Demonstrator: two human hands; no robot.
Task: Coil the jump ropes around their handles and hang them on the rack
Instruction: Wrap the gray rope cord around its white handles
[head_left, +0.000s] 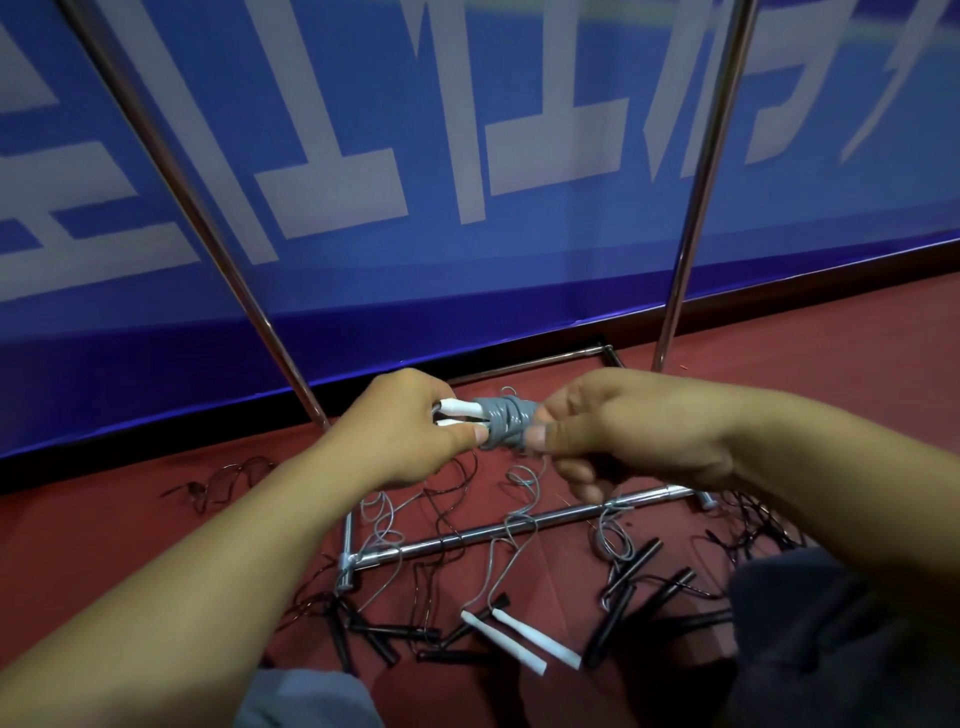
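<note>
A pair of white handles (457, 410) wound with grey rope (506, 428) is held in front of me, above the floor. My left hand (405, 426) grips the bare white ends of the handles. My right hand (634, 431) pinches the other end of the grey coil, and a loose grey tail (522, 493) hangs down from it. The metal rack's two uprights (693, 208) rise behind, with its base bar (498, 530) on the floor below my hands.
On the red floor lie a second white-handled rope (524, 642) and several black-handled ropes (631, 587), their cords tangled over the base bar. A blue banner wall (467, 156) stands right behind the rack. My knees show at the bottom edge.
</note>
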